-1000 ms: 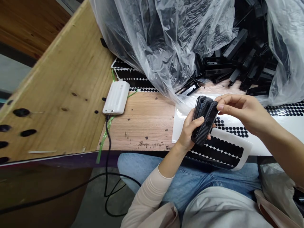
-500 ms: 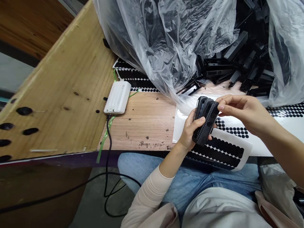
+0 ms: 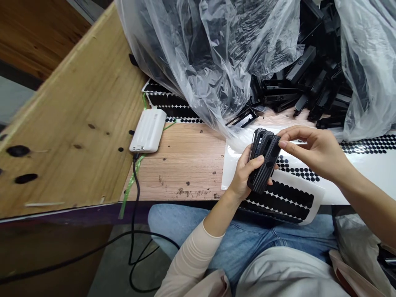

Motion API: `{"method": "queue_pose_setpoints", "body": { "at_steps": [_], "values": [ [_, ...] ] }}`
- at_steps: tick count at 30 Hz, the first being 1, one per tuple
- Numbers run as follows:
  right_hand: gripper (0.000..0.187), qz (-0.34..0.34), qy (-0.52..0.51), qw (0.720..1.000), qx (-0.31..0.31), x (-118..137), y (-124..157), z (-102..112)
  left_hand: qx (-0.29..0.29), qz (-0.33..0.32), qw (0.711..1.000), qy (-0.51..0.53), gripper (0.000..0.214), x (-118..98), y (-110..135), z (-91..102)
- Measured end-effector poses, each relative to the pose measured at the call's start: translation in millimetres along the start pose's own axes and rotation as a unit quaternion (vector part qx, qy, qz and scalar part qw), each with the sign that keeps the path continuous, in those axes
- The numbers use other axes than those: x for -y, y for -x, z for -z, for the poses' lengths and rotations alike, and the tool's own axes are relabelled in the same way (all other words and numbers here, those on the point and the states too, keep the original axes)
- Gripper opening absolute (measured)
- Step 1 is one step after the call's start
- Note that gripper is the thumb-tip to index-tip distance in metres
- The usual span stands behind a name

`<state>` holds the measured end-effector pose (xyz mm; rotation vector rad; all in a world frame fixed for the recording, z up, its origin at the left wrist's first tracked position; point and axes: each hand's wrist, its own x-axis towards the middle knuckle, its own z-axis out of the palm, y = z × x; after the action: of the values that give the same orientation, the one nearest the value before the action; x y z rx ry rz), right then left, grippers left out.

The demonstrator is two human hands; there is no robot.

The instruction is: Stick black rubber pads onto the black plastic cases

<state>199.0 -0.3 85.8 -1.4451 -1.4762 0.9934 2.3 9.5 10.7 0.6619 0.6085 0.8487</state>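
My left hand (image 3: 246,171) is wrapped round black plastic casings (image 3: 262,173) with a carbon-fibre pattern, its thumb lying across the front. They look like at least two pieces held together, tilted over the table's front edge. A dark round spot shows on the face of the right-hand piece. At that piece's upper right end, my right hand (image 3: 312,150) has thumb and forefinger pinched together, touching it. Whatever may be between those fingertips is hidden. Under the casings, a sheet of round black stickers (image 3: 291,198) hangs partly over my lap.
A larger white sticker sheet (image 3: 232,165) lies on the wooden table (image 3: 179,165). Behind it, a clear plastic bag (image 3: 216,62) stands beside piled black casings (image 3: 309,82). A white power bank (image 3: 147,131) with a black cable (image 3: 136,189) sits by the wooden side panel (image 3: 71,123).
The view has shifted slightly, so everything appears a little further left. Both hands keep the same hold, with the right fingertips still at the upper end of the casing.
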Motion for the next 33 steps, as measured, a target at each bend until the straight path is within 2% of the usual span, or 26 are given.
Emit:
{"method": "queue_pose_setpoints", "body": {
  "at_steps": [9, 17, 22, 24, 26, 28, 30, 31, 33],
  "values": [
    [0.021, 0.029, 0.015, 0.999, -0.005, -2.9, 0.0, 0.2, -0.001, 0.004, 1.0, 0.001, 0.069, 0.1, 0.3, 0.9],
    [0.01, 0.078, 0.072, 0.993, -0.042, -5.3, 6.7, -4.7, 0.002, 0.011, 1.0, -0.013, 0.068, -1.3, 1.0, 0.0],
    [0.006, 0.148, 0.153, 0.975, -0.064, -7.7, 8.7, -6.4, 0.002, 0.013, 1.0, -0.018, 0.067, -1.1, 0.3, 0.8],
    [0.011, 0.189, 0.219, 0.952, -0.098, -8.9, 9.0, -6.1, 0.001, 0.012, 1.0, -0.019, 0.065, -1.6, -0.3, 1.2],
    [0.033, 0.208, 0.256, 0.938, -0.105, -11.4, 7.1, -3.8, 0.006, 0.014, 1.0, -0.02, 0.064, -2.2, -0.9, 1.7],
    [0.049, 0.202, 0.249, 0.946, -0.053, -15.9, -0.4, 1.2, 0.011, 0.017, 1.0, -0.022, 0.066, -2.4, -1.5, 2.3],
    [0.045, 0.177, 0.241, 0.954, -0.01, -22.8, -17.6, 9.3, 0.011, 0.017, 1.0, -0.021, 0.067, -1.9, -2.0, 2.6],
    [0.04, 0.16, 0.252, 0.954, -0.016, -27.4, -30.5, 14.1, 0.01, 0.016, 1.0, -0.021, 0.067, -1.4, -2.3, 2.6],
    [0.031, 0.124, 0.304, 0.941, -0.084, -38.8, -63.5, 24.4, 0.007, 0.006, 1.0, -0.02, 0.066, -0.2, -3.2, 2.3]
  ]
}}
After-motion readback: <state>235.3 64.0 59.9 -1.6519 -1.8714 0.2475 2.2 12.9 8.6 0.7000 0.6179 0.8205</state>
